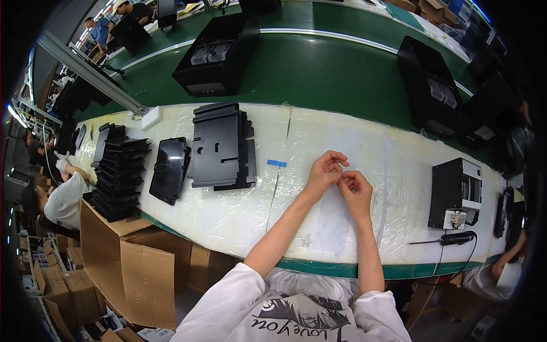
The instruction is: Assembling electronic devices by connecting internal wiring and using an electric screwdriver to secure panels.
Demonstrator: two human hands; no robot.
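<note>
Over the film-covered white tabletop (310, 228), my left hand (326, 174) and my right hand (356, 191) meet with fingertips pinched together. Whatever is between them, if anything, is too small to make out. To their left, a short blue strip (277, 163) lies on the film. Further left rest stacked black plastic panels (216, 154) with slots and notched edges. Off to the right stands a black box-shaped device (456, 191) with a silver front. A black-handled electric screwdriver (456, 238) with a cable lies near the table's front edge.
Flat black covers (168, 171) and a tall row of black parts (117, 171) sit at the left. Beyond the table, a green conveyor (319, 74) carries black housings (216, 57). Cardboard boxes (148, 279) stand below the left edge. Other people work at both sides and far left.
</note>
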